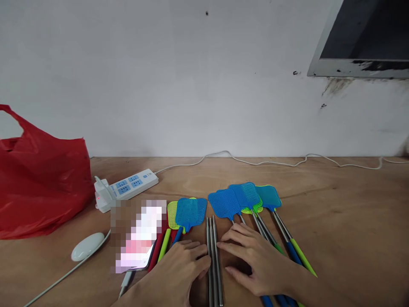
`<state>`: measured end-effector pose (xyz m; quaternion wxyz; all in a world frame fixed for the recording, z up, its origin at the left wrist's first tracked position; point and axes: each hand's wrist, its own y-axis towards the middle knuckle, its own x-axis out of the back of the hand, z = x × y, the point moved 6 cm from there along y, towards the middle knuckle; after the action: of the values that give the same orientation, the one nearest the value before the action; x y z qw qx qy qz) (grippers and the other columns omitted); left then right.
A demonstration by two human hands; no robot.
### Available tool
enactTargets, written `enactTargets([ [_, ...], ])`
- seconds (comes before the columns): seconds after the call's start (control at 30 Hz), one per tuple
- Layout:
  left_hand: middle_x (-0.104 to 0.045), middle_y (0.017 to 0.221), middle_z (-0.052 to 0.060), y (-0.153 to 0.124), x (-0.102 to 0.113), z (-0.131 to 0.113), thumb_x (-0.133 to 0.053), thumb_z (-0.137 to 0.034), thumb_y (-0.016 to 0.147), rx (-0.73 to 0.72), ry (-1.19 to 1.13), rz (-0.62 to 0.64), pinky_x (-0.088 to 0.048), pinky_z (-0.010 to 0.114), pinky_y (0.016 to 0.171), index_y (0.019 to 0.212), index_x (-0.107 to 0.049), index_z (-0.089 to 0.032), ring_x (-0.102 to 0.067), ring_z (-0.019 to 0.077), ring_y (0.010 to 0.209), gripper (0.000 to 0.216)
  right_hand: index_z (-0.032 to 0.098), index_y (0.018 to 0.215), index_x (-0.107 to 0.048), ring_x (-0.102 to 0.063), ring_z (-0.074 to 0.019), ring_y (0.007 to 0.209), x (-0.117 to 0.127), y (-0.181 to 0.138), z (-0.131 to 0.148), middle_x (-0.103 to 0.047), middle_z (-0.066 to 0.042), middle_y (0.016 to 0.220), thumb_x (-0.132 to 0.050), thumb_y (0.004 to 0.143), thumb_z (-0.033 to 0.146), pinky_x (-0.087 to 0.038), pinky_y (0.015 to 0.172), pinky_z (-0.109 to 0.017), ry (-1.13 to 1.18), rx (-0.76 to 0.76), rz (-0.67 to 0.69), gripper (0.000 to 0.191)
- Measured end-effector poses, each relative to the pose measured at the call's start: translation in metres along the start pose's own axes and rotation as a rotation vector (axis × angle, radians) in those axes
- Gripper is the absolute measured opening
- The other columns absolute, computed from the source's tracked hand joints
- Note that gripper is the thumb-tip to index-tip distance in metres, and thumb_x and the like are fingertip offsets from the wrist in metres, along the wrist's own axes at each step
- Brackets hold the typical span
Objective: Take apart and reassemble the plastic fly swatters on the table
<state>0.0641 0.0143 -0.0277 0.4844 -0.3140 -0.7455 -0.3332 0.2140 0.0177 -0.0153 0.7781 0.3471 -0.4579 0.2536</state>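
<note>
Three bare metal rods (pixel 213 256) lie side by side on the wooden table (pixel 345 221), pointing away from me. My left hand (pixel 182 266) rests flat just left of them, fingers stretched toward the rods. Just right of the rods lies my right hand (pixel 255 262), fingers spread and pointing left, touching or almost touching them. Neither hand holds anything. Left of the rods lie a blue fly swatter (pixel 191 212) and a yellow-green one (pixel 172 213). Several finished swatters (pixel 244 198) with blue heads and blue or green grips fan out to the right, partly under my right hand.
A red plastic bag (pixel 38 179) stands at the left. A white power strip (pixel 128 185) with a cable (pixel 255 162) runs along the wall. A white mouse-like device (pixel 87 246) and a phone (pixel 137 238) lie near the front left. A dark window frame (pixel 364 42) hangs upper right.
</note>
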Motion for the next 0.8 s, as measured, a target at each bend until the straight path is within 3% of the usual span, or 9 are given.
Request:
enactTargets([
  [0.13, -0.065, 0.083, 0.003, 0.001, -0.001, 0.003, -0.065, -0.071, 0.072, 0.010, 0.006, -0.005, -0.042, 0.034, 0.073, 0.075, -0.050, -0.022, -0.062, 0.0235, 0.076, 0.052, 0.018, 0.088, -0.063, -0.058, -0.0230, 0.086, 0.014, -0.001, -0.012, -0.065, -0.006, 0.087, -0.060, 0.084, 0.018, -0.042, 0.078, -0.036, -0.132, -0.118, -0.225, 0.005],
  [0.2, -0.064, 0.079, 0.002, 0.002, -0.002, 0.004, -0.064, -0.075, 0.069, 0.015, 0.002, 0.004, -0.041, 0.034, 0.070, 0.072, -0.047, -0.022, -0.060, 0.0229, 0.072, 0.056, 0.020, 0.073, -0.056, -0.056, -0.0213, 0.075, 0.020, -0.004, -0.023, -0.061, -0.004, 0.074, -0.059, 0.084, 0.021, -0.037, 0.068, -0.034, -0.234, -0.248, -0.307, 0.012],
  [0.37, -0.064, 0.076, 0.002, 0.005, -0.005, 0.003, -0.060, -0.080, 0.065, 0.033, -0.006, 0.025, -0.037, 0.034, 0.064, 0.068, -0.043, -0.022, -0.058, 0.0220, 0.068, 0.061, 0.021, 0.062, -0.048, -0.056, -0.0193, 0.063, 0.014, -0.009, -0.045, -0.061, -0.002, 0.065, -0.062, 0.080, 0.030, -0.025, 0.057, -0.032, -0.308, -0.494, -0.206, 0.024],
  [0.53, -0.064, 0.077, 0.003, 0.007, -0.004, 0.001, -0.058, -0.080, 0.066, 0.038, -0.006, 0.040, -0.035, 0.033, 0.062, 0.068, -0.043, -0.022, -0.059, 0.0223, 0.069, 0.061, 0.021, 0.060, -0.047, -0.057, -0.0190, 0.062, 0.007, -0.010, -0.050, -0.064, -0.002, 0.064, -0.059, 0.077, 0.024, -0.019, 0.054, -0.031, -0.285, -0.578, -0.112, 0.021],
  [0.8, -0.066, 0.080, 0.004, 0.007, 0.002, -0.002, -0.060, -0.078, 0.070, 0.042, 0.025, -0.013, -0.042, 0.035, 0.069, 0.072, -0.047, -0.022, -0.062, 0.0245, 0.073, 0.058, 0.022, 0.052, -0.039, -0.050, -0.0154, 0.052, 0.023, -0.010, -0.061, -0.051, 0.002, 0.049, -0.058, 0.074, 0.024, -0.027, 0.055, -0.029, -0.132, -0.615, -0.311, 0.029],
])
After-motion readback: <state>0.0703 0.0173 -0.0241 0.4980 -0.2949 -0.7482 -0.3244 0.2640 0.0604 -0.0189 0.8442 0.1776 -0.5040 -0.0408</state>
